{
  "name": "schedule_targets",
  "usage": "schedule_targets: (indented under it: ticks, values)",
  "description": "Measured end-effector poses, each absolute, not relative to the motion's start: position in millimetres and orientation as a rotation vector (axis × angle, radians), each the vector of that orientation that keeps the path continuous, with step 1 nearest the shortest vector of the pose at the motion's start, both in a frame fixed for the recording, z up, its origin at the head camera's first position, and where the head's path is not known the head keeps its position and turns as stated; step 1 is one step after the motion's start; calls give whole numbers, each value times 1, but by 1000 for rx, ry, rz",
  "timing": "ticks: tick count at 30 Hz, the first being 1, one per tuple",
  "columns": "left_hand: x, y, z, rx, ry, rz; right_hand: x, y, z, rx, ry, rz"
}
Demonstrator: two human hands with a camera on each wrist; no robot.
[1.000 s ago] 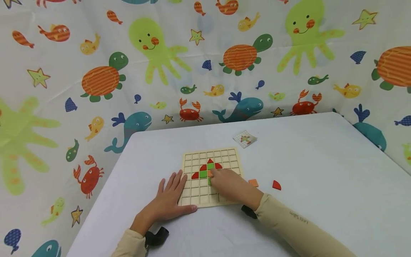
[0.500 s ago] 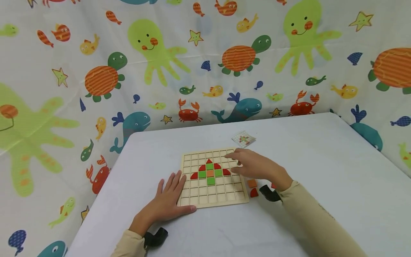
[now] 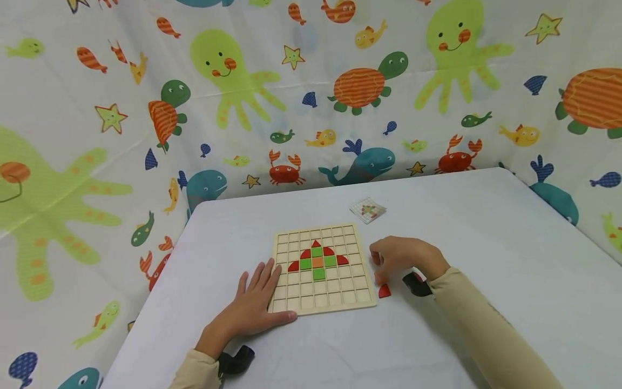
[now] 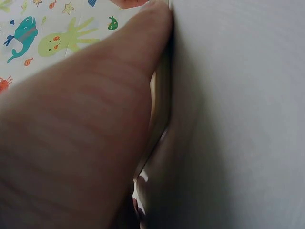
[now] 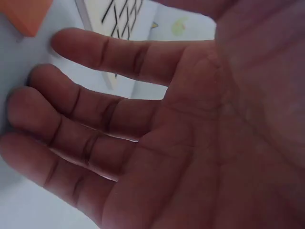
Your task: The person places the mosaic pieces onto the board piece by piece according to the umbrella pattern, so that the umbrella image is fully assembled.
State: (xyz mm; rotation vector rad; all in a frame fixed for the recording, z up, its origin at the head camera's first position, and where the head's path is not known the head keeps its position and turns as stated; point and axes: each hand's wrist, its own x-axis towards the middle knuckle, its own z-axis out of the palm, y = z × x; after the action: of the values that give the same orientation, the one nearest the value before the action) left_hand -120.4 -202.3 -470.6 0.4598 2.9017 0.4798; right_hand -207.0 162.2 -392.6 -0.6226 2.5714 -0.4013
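Note:
A wooden grid board [image 3: 291, 300] lies on the table, bearing green squares [image 3: 318, 274], an orange square [image 3: 317, 262] and red pieces [image 3: 315, 243] in a stepped, tree-like shape. My left hand [image 3: 252, 305] rests spread along the board's left edge, its thumb by the near edge. Just right of the board, my right hand [image 3: 400, 256] is low over the table. Its bent fingers [image 5: 78, 50] hold nothing in the right wrist view. A loose orange tile [image 5: 28, 14] lies beyond the index fingertip there. Near that hand sits a red quarter-round piece [image 3: 384, 290].
A small paper card [image 3: 367, 209] with a printed coloured pattern lies behind the board's far right corner. The white table [image 3: 486, 227] meets a hanging cloth [image 3: 311, 54] with sea animals at the back and left. Black straps with cameras sit on both wrists.
My right hand has lifted off the pattern, moved right beyond the board's edge and come down by the loose pieces. My left hand has stayed in place.

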Motion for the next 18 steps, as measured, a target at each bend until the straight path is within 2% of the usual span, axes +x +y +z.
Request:
schedule_targets:
  ticks: [18]
  values:
    - [-121,-203,-469,474,2903,478,-223,157,-411,-724,2672,-472]
